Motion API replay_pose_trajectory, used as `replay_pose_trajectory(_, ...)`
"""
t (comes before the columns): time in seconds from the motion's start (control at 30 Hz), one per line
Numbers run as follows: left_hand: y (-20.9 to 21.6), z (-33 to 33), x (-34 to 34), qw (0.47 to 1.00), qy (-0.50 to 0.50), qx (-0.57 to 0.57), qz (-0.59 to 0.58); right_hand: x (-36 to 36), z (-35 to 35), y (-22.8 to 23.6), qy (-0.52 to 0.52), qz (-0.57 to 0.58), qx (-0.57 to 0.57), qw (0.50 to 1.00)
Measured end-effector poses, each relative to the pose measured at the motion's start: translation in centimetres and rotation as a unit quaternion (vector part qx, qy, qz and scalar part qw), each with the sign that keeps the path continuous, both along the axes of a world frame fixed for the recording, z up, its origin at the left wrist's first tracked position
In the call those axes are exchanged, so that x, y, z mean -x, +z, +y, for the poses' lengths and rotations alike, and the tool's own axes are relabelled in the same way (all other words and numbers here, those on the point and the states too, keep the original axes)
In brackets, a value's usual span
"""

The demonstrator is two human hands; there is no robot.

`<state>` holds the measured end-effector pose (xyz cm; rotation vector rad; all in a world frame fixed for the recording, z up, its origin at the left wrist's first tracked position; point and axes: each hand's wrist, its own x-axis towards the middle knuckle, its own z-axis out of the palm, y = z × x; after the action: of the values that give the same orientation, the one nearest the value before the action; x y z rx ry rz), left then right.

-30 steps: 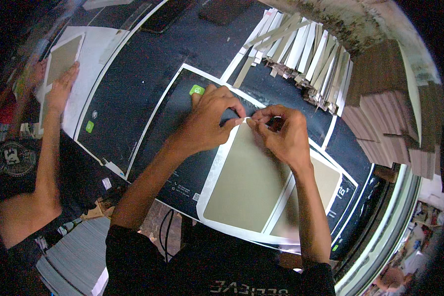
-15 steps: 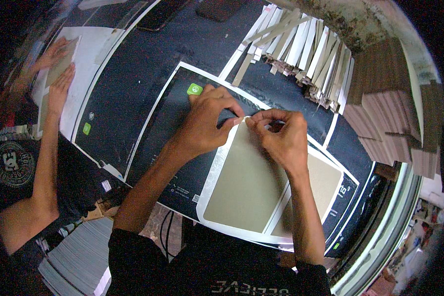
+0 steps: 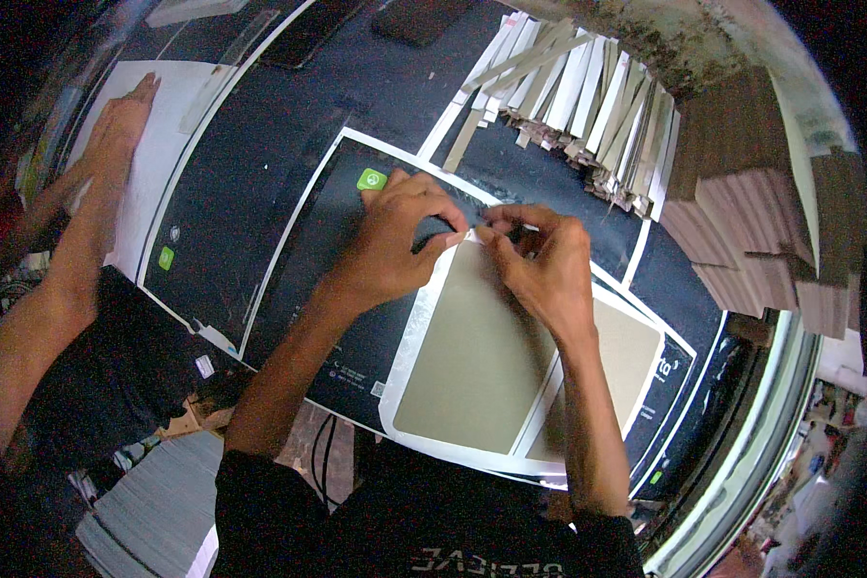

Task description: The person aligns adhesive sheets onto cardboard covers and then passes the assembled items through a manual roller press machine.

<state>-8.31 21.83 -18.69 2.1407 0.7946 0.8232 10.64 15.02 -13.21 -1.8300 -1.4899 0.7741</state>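
Nearest you, a white paper sheet [image 3: 417, 328] bearing two grey-beige rectangular boards [image 3: 472, 356] lies on a black printed sheet with a white border [image 3: 318, 222]. The left board's long axis runs away from you, far end leaning right; your right forearm hides part of the other. At that far end, your left hand [image 3: 409, 231] and right hand [image 3: 544, 260] pinch the white margin, thumbs and forefingers nearly closed; exact fingertip contact is hard to make out. Beyond lie piled pale flat strips [image 3: 588, 106].

Mottled, stained wall [image 3: 679, 29] beyond dark tabletop [image 3: 385, 82]; brownish floor [image 3: 308, 438] below, partly hidden; light dim, uneven.
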Motion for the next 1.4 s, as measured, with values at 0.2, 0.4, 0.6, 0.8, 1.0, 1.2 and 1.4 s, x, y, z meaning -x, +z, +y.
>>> replay_pose_trajectory(0.2, 1.4, 0.3, 1.1, 0.999, -0.046, 0.023, -0.008, -1.4, 0.3, 0.7, 0.172, -0.049, -0.010, 0.984)
replay_pose_trajectory(0.4, 2.2, 0.6, 2.2, 0.998, -0.066, 0.003, -0.006, -1.7, 0.8, 0.3, 0.231, -0.076, -0.069, 0.967)
replay_pose_trajectory(0.6, 1.8, -2.0, 1.1, 0.995, 0.041, -0.008, 0.087, -1.5, 1.7, 1.1, 0.281, -0.128, -0.047, 0.950)
replay_pose_trajectory(0.8, 1.3, -2.4, 0.7, 0.994, 0.046, -0.008, 0.096, -2.1, 2.0, 0.7, 0.328, -0.178, -0.061, 0.926)
replay_pose_trajectory(1.0, 1.6, -2.6, 0.5, 0.991, 0.056, 0.007, 0.118, -2.1, 1.1, 0.4, 0.312, -0.199, -0.052, 0.927)
replay_pose_trajectory(1.2, 1.8, -2.9, 0.4, 0.992, 0.066, 0.007, 0.110, -1.0, -0.7, 1.0, 0.334, -0.335, -0.102, 0.875)
replay_pose_trajectory(1.4, 2.0, -3.3, 0.5, 0.992, 0.070, 0.004, 0.110, 0.3, -3.6, 1.2, 0.355, -0.418, -0.086, 0.832)
